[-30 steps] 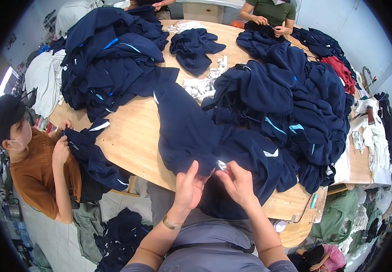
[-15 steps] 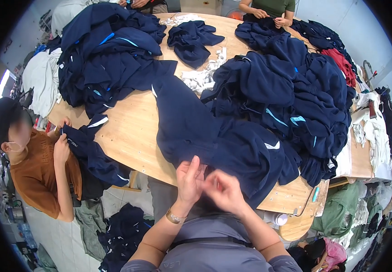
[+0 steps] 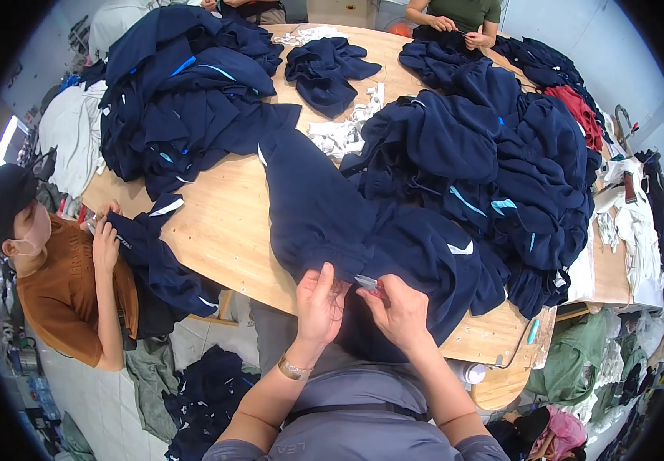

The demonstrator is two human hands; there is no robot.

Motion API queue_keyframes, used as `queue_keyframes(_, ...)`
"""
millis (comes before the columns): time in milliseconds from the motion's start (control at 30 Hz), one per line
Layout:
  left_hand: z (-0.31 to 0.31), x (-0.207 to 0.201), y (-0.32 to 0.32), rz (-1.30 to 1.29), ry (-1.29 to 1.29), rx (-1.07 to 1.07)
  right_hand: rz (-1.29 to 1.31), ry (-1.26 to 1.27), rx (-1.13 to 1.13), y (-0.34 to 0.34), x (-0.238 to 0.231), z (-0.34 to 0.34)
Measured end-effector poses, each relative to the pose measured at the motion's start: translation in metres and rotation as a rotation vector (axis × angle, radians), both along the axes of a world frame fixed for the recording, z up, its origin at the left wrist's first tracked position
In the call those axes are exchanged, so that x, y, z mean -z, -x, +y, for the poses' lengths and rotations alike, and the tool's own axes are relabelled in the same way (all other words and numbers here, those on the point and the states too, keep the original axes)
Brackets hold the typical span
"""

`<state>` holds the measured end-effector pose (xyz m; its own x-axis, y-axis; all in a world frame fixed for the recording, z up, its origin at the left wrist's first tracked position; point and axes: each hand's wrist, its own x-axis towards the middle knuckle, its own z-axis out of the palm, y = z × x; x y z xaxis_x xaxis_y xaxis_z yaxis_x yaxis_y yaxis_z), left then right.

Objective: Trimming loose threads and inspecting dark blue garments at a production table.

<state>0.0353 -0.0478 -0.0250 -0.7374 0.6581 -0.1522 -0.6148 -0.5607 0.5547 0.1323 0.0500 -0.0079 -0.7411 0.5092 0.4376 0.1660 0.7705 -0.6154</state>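
At the navy garment (image 3: 316,200), the right hand (image 3: 401,311) is gripping a silvery tool (image 3: 365,282) (left hand (image 3: 319,309): grip unclear)

The table (image 3: 220,219) is brightly, evenly lit. White glare shows at far left. Edges warp, softening into black.

Matt cloth of the navy garment (image 3: 312,203), smooth, faintly shining wood of the desk (image 3: 213,230), gleaming metal wristband (image 3: 295,370)
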Motion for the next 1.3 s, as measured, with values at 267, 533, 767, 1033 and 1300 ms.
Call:
queue_keyframes(267,0.004,-0.008,-0.007,0.016,0.147,-0.065,-0.085,-0.043,-0.007,0.001,-0.004,0.002)
queue_keyframes(533,0.001,0.0,-0.002,0.03,0.017,-0.04,-0.056,0.02,-0.014,-0.003,0.0,0.001)
queue_keyframes(767,0.002,0.002,-0.004,0.038,-0.001,-0.037,-0.09,0.006,-0.035,-0.002,-0.002,0.001)
queue_keyframes(1033,0.003,-0.003,-0.007,0.037,0.105,-0.061,-0.052,-0.013,-0.049,-0.003,-0.001,0.002)
queue_keyframes(1300,0.004,-0.008,-0.01,0.08,0.145,-0.091,-0.047,-0.069,-0.062,-0.001,-0.007,0.005)
